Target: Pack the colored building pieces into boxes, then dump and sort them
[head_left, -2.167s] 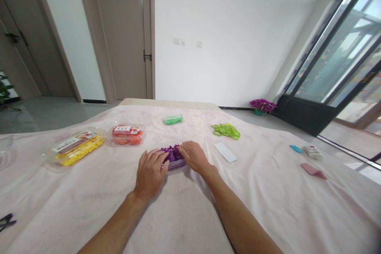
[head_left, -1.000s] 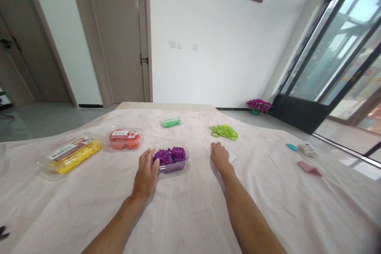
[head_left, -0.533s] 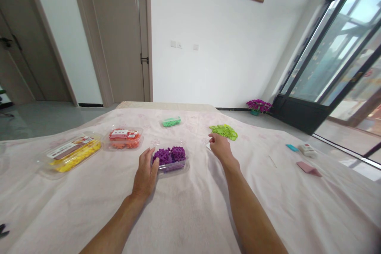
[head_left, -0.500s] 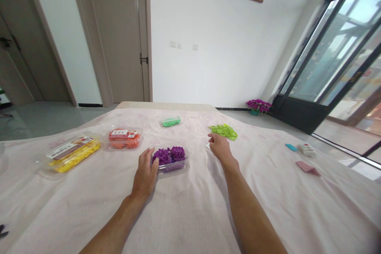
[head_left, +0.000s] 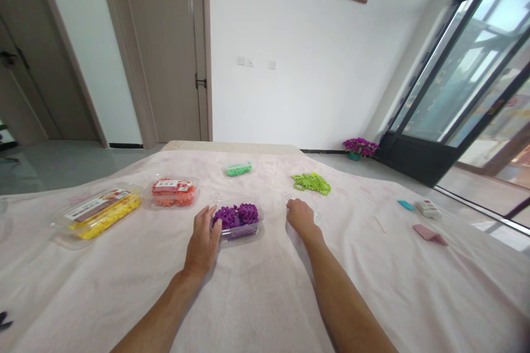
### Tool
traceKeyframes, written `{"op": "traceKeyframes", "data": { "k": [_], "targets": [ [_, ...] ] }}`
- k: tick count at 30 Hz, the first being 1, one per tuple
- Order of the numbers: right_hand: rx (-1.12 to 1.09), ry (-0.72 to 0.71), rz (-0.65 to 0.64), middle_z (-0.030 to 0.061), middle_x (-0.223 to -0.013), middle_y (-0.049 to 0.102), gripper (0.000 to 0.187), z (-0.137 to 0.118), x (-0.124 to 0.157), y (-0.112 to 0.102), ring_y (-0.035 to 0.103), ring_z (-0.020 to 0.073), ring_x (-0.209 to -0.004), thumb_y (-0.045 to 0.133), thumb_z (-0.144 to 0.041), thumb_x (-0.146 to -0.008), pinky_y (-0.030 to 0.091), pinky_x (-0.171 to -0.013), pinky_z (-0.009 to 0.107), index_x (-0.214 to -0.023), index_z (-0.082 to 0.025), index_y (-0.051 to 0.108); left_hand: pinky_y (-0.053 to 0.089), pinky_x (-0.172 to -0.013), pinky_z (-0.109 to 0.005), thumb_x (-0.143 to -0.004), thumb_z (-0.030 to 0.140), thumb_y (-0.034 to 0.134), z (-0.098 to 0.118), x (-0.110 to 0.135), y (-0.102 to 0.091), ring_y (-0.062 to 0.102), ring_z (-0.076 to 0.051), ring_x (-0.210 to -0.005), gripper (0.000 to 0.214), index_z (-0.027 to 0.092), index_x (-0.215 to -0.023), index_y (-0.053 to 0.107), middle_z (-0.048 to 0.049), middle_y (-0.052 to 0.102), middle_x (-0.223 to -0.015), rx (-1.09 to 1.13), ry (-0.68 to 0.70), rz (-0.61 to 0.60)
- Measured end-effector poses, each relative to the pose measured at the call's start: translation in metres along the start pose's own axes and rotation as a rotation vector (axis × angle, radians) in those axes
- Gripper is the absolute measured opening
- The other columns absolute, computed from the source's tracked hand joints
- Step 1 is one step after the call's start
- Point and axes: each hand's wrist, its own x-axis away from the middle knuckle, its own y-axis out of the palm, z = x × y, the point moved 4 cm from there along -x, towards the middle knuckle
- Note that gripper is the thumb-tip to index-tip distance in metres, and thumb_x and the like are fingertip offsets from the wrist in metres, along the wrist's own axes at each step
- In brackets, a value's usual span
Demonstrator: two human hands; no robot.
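Observation:
A clear plastic box (head_left: 244,234) filled with purple snowflake-like plastic pieces (head_left: 236,216) sits on the cloth in front of me. My left hand (head_left: 202,237) grips its left side, thumb over the near edge and fingers along the far one. To the right of the box, my right hand (head_left: 301,215) is closed, fingers curled down at a clear plastic lid (head_left: 317,216). Most of this lid lies hidden under the hand, and it is faint against the cloth. Beyond the right hand lies a loose heap of lime-green pieces (head_left: 311,182).
Lidded boxes of yellow pieces (head_left: 103,212) and red-orange pieces (head_left: 174,193) stand at left. A small box of green pieces (head_left: 239,169) is farther back. At right lie a blue item (head_left: 406,205), a whitish block (head_left: 428,209), a pink cloth (head_left: 430,234) and a thin stick (head_left: 380,225).
My right hand has moved slightly nearer and lower, away from the lime-green heap, and its pointing finger has curled in. The left hand stays on the purple pieces' box.

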Motion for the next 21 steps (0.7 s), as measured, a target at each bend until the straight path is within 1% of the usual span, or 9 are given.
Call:
{"op": "traceKeyframes", "data": {
  "k": [4, 10, 12, 14, 15, 17, 19, 21],
  "targets": [
    [-0.003, -0.036, 0.030, 0.0157, -0.120, 0.067, 0.033, -0.010, 0.004, 0.000, 0.063, 0.0249, -0.111, 0.043, -0.009, -0.096, 0.045, -0.085, 0.031, -0.116, -0.017, 0.068, 0.037, -0.122, -0.052, -0.100, 0.041, 0.043, -0.001, 0.000, 0.000, 0.047, -0.027, -0.141, 0.041, 0.024, -0.135, 0.056, -0.0113, 0.052, -0.143, 0.010, 0.008, 0.014],
    [0.030, -0.029, 0.022, 0.0173, -0.117, 0.068, 0.036, -0.013, 0.003, 0.011, 0.065, 0.0258, -0.108, 0.038, -0.007, -0.097, 0.044, -0.083, 0.032, -0.119, -0.015, 0.066, 0.039, -0.120, -0.051, -0.100, 0.041, 0.045, -0.002, 0.000, 0.000, 0.047, -0.027, -0.141, 0.041, 0.024, -0.136, 0.057, -0.0113, 0.052, -0.143, -0.003, 0.004, 0.018],
    [0.002, -0.018, 0.027, 0.0170, -0.116, 0.069, 0.036, -0.012, 0.003, 0.010, 0.065, 0.0255, -0.109, 0.041, -0.005, -0.095, 0.044, -0.085, 0.031, -0.117, -0.015, 0.067, 0.040, -0.120, -0.051, -0.100, 0.042, 0.044, -0.001, 0.000, 0.000, 0.047, -0.027, -0.141, 0.042, 0.024, -0.136, 0.056, -0.0119, 0.051, -0.144, -0.010, -0.003, 0.013],
    [-0.086, -0.017, 0.057, 0.0156, -0.115, 0.070, 0.035, -0.012, 0.003, 0.003, 0.065, 0.0247, -0.108, 0.044, -0.005, -0.092, 0.044, -0.087, 0.031, -0.115, -0.016, 0.069, 0.039, -0.120, -0.052, -0.101, 0.042, 0.042, 0.000, 0.001, 0.000, 0.047, -0.027, -0.141, 0.043, 0.022, -0.137, 0.055, -0.0127, 0.051, -0.144, -0.015, -0.007, 0.010],
    [-0.164, -0.027, 0.089, 0.0143, -0.114, 0.071, 0.034, -0.013, 0.003, -0.004, 0.065, 0.0241, -0.108, 0.046, -0.006, -0.092, 0.044, -0.088, 0.031, -0.112, -0.017, 0.070, 0.038, -0.120, -0.052, -0.101, 0.042, 0.042, 0.001, 0.001, -0.001, 0.046, -0.027, -0.142, 0.044, 0.022, -0.138, 0.055, -0.0130, 0.051, -0.144, -0.016, -0.006, 0.009],
    [-0.406, -0.070, 0.187, 0.0104, -0.109, 0.072, 0.028, -0.016, 0.003, -0.022, 0.065, 0.0229, -0.104, 0.051, -0.010, -0.090, 0.045, -0.089, 0.032, -0.107, -0.019, 0.072, 0.037, -0.121, -0.052, -0.101, 0.042, 0.042, 0.003, 0.001, -0.001, 0.045, -0.027, -0.142, 0.044, 0.022, -0.139, 0.054, -0.0131, 0.050, -0.144, -0.019, 0.002, 0.016],
    [-0.755, -0.122, 0.281, 0.0065, -0.099, 0.073, 0.021, -0.021, 0.004, -0.042, 0.066, 0.0211, -0.094, 0.056, -0.017, -0.087, 0.048, -0.086, 0.033, -0.101, -0.020, 0.072, 0.035, -0.122, -0.053, -0.101, 0.041, 0.043, 0.005, 0.001, -0.002, 0.044, -0.028, -0.143, 0.044, 0.022, -0.139, 0.054, -0.0131, 0.049, -0.145, -0.029, 0.016, 0.025],
    [-1.175, -0.152, 0.322, 0.0031, -0.088, 0.071, 0.017, -0.025, 0.006, -0.057, 0.064, 0.0178, -0.080, 0.063, -0.023, -0.084, 0.051, -0.077, 0.032, -0.098, -0.019, 0.070, 0.034, -0.122, -0.055, -0.101, 0.041, 0.044, 0.006, 0.000, -0.003, 0.044, -0.029, -0.143, 0.044, 0.021, -0.138, 0.055, -0.0142, 0.048, -0.146, -0.053, 0.034, 0.034]
  ]
}}
